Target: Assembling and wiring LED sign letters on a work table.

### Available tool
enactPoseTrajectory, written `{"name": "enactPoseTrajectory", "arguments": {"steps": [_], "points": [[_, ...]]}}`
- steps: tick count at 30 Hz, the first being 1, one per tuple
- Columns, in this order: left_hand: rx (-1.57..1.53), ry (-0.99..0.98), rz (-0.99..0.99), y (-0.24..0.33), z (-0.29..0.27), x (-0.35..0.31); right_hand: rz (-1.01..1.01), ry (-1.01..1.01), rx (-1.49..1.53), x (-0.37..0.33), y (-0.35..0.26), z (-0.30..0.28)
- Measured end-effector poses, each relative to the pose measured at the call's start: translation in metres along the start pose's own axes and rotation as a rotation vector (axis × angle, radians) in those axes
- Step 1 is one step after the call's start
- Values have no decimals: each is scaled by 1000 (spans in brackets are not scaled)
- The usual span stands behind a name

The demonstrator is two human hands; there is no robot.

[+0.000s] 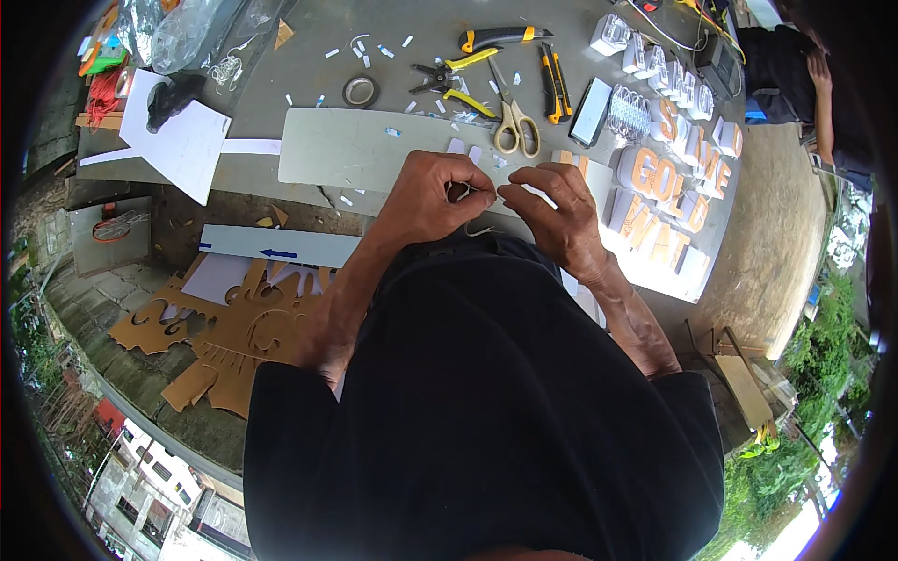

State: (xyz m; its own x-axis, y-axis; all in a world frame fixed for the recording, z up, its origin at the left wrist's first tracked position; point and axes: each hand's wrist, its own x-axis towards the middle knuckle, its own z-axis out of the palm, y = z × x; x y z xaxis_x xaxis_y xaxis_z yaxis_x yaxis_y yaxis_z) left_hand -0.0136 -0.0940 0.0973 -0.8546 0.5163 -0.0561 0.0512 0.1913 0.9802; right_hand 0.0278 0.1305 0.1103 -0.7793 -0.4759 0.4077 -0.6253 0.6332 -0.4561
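Observation:
Close together in front of my body, above the table's near edge, my left hand (438,198) and my right hand (559,213) meet at the fingertips in a pinch. From beneath the left fingers dangles a thin pale wire (480,231). Between the fingertips, the piece being pinched is too small to see clearly. Just past the hands lie scissors (509,105) with beige handles and a long pale grey sheet (346,150). Block letters (652,173) with orange-tan faces and white sides stand to the right of my right hand.
Yellow-handled cutters (472,101), two utility knives (505,37), a phone (590,112) and a roll of black tape (360,106) lie on the grey table among white scraps. Cut brown cardboard (229,341) is low at the left. Another person (786,75) is at the far right.

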Motion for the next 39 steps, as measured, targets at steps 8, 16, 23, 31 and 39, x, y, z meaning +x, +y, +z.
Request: {"name": "enactPoseTrajectory", "arguments": {"steps": [8, 16, 23, 31, 39], "points": [[-17, -45, -59, 3, -1, -2, -144, -25, -92, 0, 3, -1], [194, 194, 434, 0, 16, -1, 1127, -177, 1224, 0, -7, 4], [50, 96, 140, 1, 7, -3, 781, -122, 644, 6, -14, -5], [-28, 7, 17, 1, 2, -3, -49, 39, -31, -5, 2, 6], [-2, 32, 62, 1, 6, -4, -41, 66, -45, -8, -2, 11]]}}
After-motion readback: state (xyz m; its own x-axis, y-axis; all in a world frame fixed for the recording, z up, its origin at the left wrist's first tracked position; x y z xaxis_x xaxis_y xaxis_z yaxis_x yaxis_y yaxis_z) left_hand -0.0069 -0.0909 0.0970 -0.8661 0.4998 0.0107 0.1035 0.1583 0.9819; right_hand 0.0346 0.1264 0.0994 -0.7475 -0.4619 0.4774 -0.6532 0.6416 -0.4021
